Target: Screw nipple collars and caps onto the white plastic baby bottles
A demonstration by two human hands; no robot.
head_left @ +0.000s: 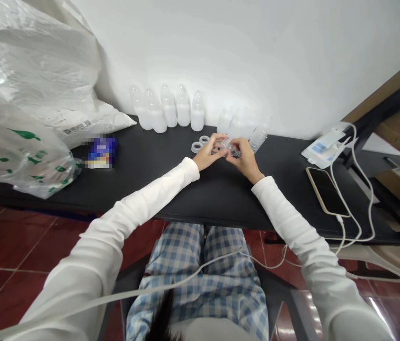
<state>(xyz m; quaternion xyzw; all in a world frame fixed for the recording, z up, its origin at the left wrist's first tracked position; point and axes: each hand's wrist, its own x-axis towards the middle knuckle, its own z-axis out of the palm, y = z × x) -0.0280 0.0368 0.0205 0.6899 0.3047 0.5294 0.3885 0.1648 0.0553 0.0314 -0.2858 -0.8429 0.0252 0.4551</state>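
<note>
The left hand (207, 152) and right hand (245, 160) are meeting above a black tabletop (200, 201), both pinching a small clear plastic bottle (228, 146) at frame centre in a narrow fingertip grip. Its long axis is lying roughly sideways, nearer the right hand. Two clear plastic rings (192, 148) are sitting just left of the hands, while frosted white plastic bottles (182, 112) are standing in a row beyond them.

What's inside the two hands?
A clear plastic piece shows between the left hand and right hand; they cover the rest, so its full shape cannot be seen.
</note>
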